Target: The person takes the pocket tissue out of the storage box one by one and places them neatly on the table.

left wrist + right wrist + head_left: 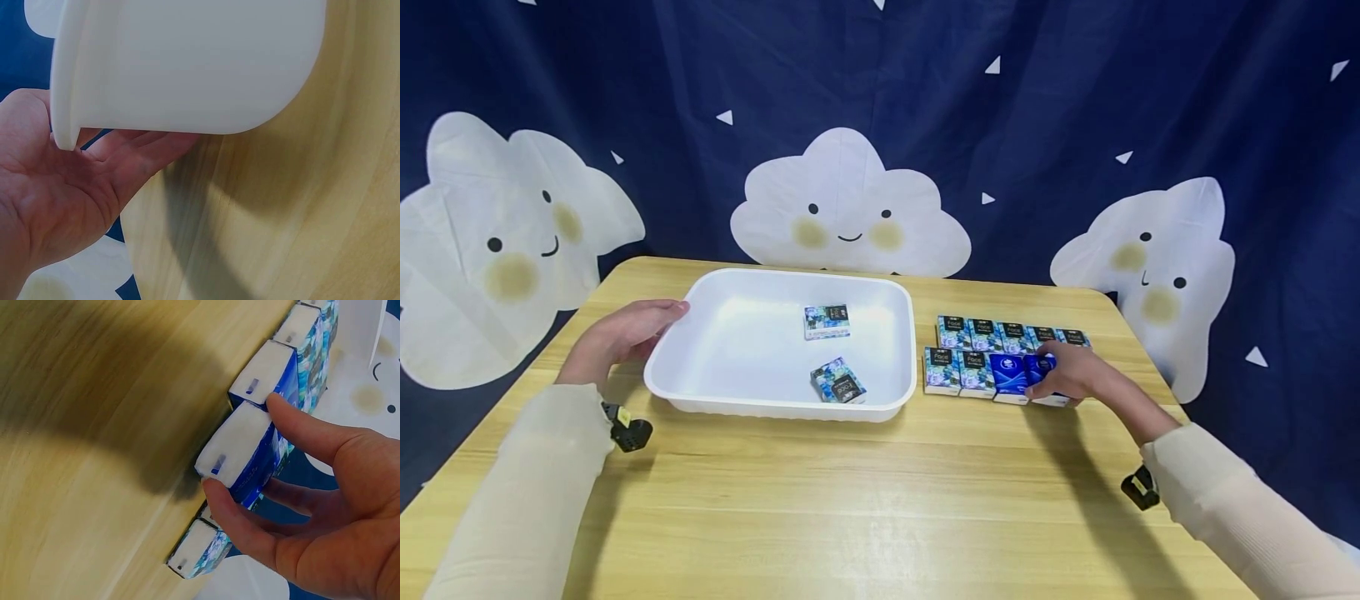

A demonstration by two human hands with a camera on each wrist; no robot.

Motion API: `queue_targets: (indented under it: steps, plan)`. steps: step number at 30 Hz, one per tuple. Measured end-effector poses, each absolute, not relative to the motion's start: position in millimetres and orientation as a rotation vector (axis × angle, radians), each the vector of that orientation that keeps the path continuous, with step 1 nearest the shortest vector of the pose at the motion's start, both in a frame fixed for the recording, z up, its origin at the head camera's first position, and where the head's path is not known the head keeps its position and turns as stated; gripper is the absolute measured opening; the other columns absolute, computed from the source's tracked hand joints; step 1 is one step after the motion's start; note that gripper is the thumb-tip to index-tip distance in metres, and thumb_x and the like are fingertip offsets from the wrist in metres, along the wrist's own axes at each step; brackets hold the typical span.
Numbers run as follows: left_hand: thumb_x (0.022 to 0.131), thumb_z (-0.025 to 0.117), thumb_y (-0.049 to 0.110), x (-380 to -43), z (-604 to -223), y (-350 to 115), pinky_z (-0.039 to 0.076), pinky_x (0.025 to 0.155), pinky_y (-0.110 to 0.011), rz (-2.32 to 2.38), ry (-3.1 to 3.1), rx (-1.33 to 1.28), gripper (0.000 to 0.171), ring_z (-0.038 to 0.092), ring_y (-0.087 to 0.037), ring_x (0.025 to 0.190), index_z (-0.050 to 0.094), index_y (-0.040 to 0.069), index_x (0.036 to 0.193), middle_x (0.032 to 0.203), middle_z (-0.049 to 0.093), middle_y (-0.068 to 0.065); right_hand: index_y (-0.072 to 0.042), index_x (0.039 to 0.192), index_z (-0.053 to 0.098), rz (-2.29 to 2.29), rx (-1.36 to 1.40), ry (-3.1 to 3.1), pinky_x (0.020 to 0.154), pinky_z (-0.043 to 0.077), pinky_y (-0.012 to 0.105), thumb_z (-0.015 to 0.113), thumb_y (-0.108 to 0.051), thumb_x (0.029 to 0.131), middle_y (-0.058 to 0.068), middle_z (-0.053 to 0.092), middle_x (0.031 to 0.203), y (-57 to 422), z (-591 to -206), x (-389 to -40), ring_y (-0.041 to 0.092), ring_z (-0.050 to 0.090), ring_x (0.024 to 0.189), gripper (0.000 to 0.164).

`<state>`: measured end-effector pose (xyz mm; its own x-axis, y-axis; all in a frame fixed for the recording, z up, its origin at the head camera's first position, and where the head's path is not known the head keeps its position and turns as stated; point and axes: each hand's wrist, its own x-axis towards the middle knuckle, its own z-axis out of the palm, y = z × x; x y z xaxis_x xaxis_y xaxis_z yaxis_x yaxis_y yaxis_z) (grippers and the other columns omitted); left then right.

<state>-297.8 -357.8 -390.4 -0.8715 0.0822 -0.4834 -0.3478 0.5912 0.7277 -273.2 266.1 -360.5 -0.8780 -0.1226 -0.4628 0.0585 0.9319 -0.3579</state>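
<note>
My left hand (636, 329) grips the left rim of a white plastic tray (737, 403). In the left wrist view its fingers (140, 153) reach beneath the tray wall. Two floral tissue packs (827, 330) lie inside the tray, apart from each other. On the right, my right hand (1071, 372) pinches a dark blue tissue pack (237, 447) between thumb and fingers, at the right end of the front row. Another blue pack (1008, 375) stands right beside it on the left, by the right thumb.
Two floral packs (958, 372) continue the front row to the left, close to the tray's right side. A back row of several floral packs (985, 333) sits behind on the wooden table (850, 500). A dark blue curtain (925, 67) with white clouds hangs beyond the table's far edge.
</note>
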Motion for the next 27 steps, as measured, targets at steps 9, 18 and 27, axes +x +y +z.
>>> queue_targets:
  steps: [9,18,27]
  plan:
    - [0.108,0.024,0.056,-299.1,-391.6,-358.8,0.056,0.09,-0.035,1.215,2.347,-0.215,0.078,0.054,-0.032,0.122,0.003,0.003,0.162,0.153,0.035,-0.026,0.009,0.151,0.029,-0.541,-0.059,2.577,0.072,0.062,0.04,0.083,-0.024,0.085,0.044,0.025,0.151,268.5,-362.2,-272.7,0.052,0.054,0.121,0.091]
    - [0.108,0.024,0.055,-298.2,-390.5,-358.7,0.056,0.09,-0.034,1.218,2.348,-0.212,0.078,0.053,-0.033,0.123,0.003,0.003,0.162,0.154,0.035,-0.026,0.011,0.149,0.033,-0.572,-0.112,2.573,0.073,0.061,0.04,0.084,-0.02,0.083,0.044,0.032,0.147,271.4,-361.4,-271.0,0.045,0.06,0.113,0.089]
    - [0.108,0.024,0.056,-297.9,-389.8,-358.2,0.055,0.091,-0.035,1.218,2.335,-0.225,0.079,0.051,-0.033,0.125,0.001,0.004,0.162,0.155,0.033,-0.026,0.009,0.148,0.034,-0.567,-0.088,2.57,0.076,0.061,0.04,0.082,-0.008,0.078,0.044,0.033,0.146,274.7,-365.2,-272.8,0.04,0.062,0.109,0.086]
